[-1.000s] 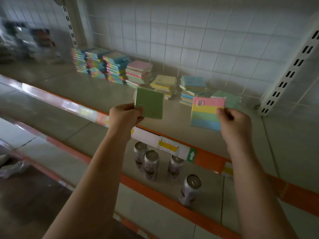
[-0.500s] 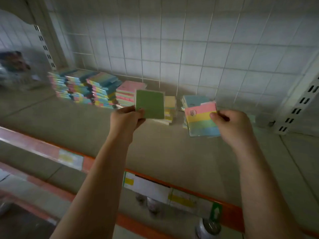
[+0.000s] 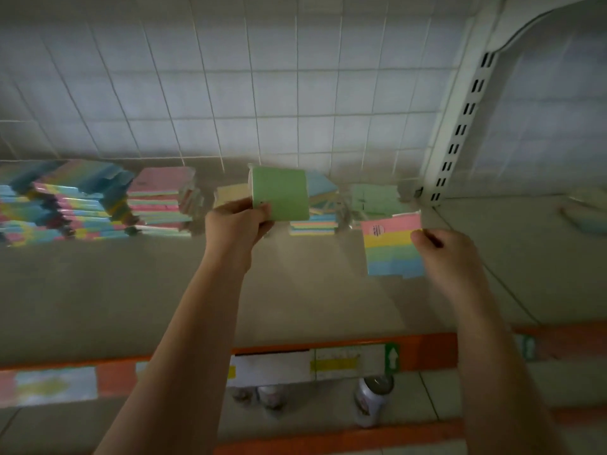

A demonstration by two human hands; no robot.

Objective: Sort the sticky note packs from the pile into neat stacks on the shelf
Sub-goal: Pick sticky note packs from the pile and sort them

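My left hand grips a plain green sticky note pack by its lower left corner, held up above the shelf. My right hand pinches the right edge of a striped pink, yellow, green and blue pack. Along the back of the shelf stand several stacks: tall multicoloured ones at the left, a pink-topped stack, a low yellow stack, a blue-topped stack partly behind the green pack, and a pale green pack.
A white tiled wall backs the shelf, and a slotted white upright stands at the right. The orange shelf edge carries price labels. Cans stand on the shelf below. Another pale pack lies in the bay to the right.
The view has swung up and closer to the shelf. Both hands have carried their packs toward the back row; the striped pack now sits lower and further right.
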